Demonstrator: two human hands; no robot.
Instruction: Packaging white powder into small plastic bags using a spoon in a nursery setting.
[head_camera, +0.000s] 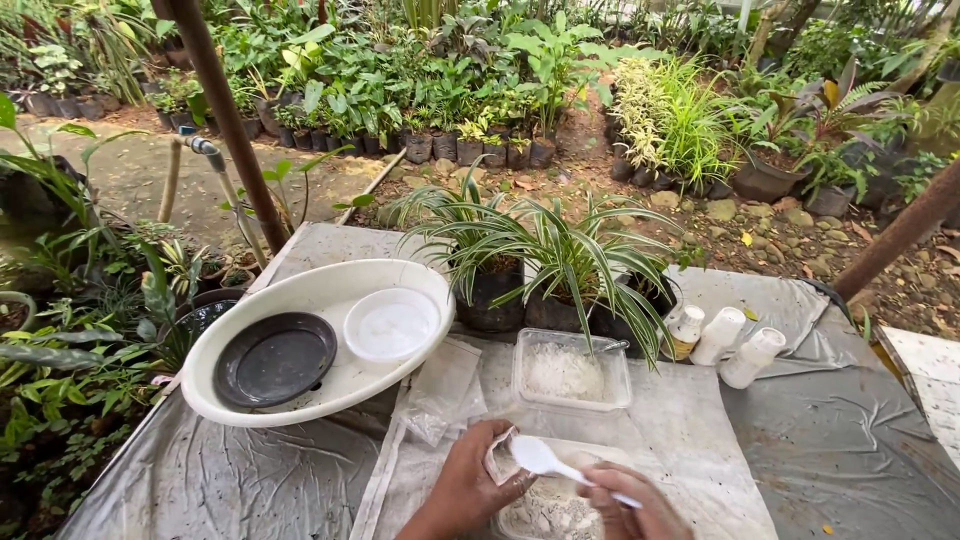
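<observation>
Nearby, the right hand (630, 505) pinches a white plastic spoon (545, 460), its bowl angled far-left toward the small open packet (500, 462) gripped by the left hand (475, 490), just above a near tray of white powder (545, 515)

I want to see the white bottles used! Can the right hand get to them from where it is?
Probably yes. The right hand is holding a white spoon, but the white bottles lie on the table beyond it, with only bare grey cover between.
</observation>
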